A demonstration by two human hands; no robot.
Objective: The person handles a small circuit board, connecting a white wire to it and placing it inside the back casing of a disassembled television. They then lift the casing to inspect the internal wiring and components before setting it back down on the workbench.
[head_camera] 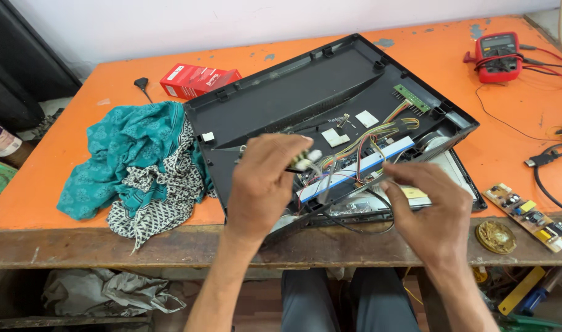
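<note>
White plastic shows between the fingers (293, 161) of the left hand (264, 184), which are pinched shut on a small white connector (310, 157) with thin wires trailing from it. The right hand (430, 212) has its fingers curled nearly closed; whether they grip a wire I cannot tell. Both hands hover over the near edge of the opened black casing (305, 92), above its coloured wiring (379, 132). Left of the casing lies a teal cloth (130, 154); behind that, a red box (198, 80). Right of the casing sits a red multimeter (497, 56) on the orange tabletop (78, 104).
</note>
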